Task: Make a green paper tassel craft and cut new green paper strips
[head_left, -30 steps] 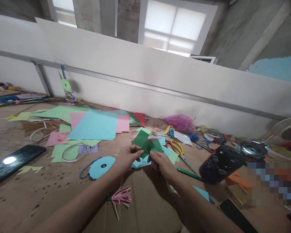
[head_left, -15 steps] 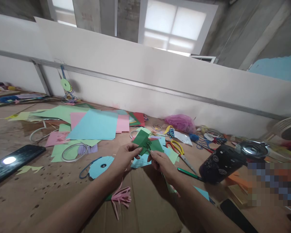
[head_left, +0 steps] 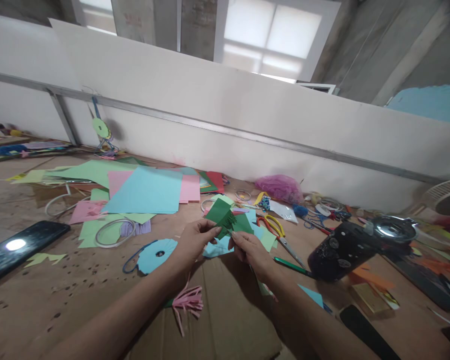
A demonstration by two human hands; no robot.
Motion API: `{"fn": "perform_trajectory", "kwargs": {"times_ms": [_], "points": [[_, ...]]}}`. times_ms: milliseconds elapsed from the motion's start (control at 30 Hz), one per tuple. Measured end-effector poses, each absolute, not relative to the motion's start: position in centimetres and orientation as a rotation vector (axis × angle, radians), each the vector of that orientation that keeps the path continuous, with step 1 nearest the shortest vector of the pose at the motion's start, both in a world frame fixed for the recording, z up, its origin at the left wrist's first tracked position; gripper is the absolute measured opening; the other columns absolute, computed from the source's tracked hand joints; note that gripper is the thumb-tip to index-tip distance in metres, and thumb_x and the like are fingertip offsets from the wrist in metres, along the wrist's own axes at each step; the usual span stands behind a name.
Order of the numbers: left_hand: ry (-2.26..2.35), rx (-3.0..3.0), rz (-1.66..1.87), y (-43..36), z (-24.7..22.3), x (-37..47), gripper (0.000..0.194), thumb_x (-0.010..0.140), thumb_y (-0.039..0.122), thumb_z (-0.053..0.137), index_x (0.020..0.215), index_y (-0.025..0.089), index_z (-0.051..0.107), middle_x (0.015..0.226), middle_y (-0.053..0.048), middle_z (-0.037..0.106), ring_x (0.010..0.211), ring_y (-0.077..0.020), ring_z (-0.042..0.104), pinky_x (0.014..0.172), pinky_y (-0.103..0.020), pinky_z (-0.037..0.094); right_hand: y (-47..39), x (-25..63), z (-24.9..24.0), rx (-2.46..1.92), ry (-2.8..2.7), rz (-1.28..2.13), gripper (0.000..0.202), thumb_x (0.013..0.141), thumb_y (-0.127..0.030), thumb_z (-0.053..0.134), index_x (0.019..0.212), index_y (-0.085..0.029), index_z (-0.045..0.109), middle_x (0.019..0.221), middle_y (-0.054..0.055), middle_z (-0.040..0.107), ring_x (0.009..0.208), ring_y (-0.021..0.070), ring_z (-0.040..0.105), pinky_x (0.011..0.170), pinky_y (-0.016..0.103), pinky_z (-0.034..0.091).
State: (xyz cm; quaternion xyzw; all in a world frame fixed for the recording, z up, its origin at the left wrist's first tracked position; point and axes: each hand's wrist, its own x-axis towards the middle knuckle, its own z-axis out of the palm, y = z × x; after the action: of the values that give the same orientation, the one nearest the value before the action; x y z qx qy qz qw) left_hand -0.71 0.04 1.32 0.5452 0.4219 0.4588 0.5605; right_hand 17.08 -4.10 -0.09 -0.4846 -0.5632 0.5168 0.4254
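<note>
Over the middle of the table I hold a folded piece of dark green paper (head_left: 220,211) with thin fringe strips cut into it. My left hand (head_left: 199,240) pinches its lower left side between thumb and fingers. My right hand (head_left: 247,250) is closed at the fringed lower right part; its fingertips hide exactly what they grip there. Light blue paper (head_left: 219,247) lies just beneath the hands. Below my left wrist rests a pink paper tassel (head_left: 188,301), and left of it a pleated light blue paper disc (head_left: 157,256) with a dark centre.
Scissors (head_left: 281,235) and a green cutter (head_left: 291,266) lie right of my hands, near a black container (head_left: 339,252). Coloured sheets (head_left: 144,190) cover the back left. A phone (head_left: 26,252) lies at left, a cardboard piece (head_left: 225,310) in front, a pink bag (head_left: 279,189) by the wall.
The view has shifted slightly. Both hands keep nearly the same grip on the green paper, whose fringe has moved only a little.
</note>
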Motion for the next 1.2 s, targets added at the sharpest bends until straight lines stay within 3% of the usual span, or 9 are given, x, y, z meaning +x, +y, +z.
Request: {"fn": "perform_trajectory", "kwargs": {"times_ms": [633, 1200], "points": [[0.993, 1.325, 0.955, 0.6, -0.2, -0.7, 0.034, 0.062, 0.047, 0.076, 0.071, 0.016, 0.066, 0.064, -0.002, 0.065, 0.054, -0.0136, 0.057, 0.049, -0.023, 0.037, -4.2, 16.9, 0.2, -1.231, -1.407, 1.244, 0.048, 0.087, -0.062, 0.052, 0.07, -0.017, 0.059, 0.045, -0.006, 0.039, 0.044, 0.009, 0.032, 0.048, 0.026, 0.019], [0.983, 1.272, 0.995, 0.6, 0.7, -0.9, 0.034, 0.057, 0.047, 0.078, 0.066, 0.016, 0.066, 0.063, -0.003, 0.067, 0.052, -0.0132, 0.056, 0.052, -0.025, 0.039, -4.2, 17.0, 0.1, -1.202, -1.364, 1.308, 0.049, 0.086, -0.064, 0.052, 0.074, -0.017, 0.06, 0.046, -0.007, 0.037, 0.044, 0.0087, 0.029, 0.046, 0.026, 0.016]]}}
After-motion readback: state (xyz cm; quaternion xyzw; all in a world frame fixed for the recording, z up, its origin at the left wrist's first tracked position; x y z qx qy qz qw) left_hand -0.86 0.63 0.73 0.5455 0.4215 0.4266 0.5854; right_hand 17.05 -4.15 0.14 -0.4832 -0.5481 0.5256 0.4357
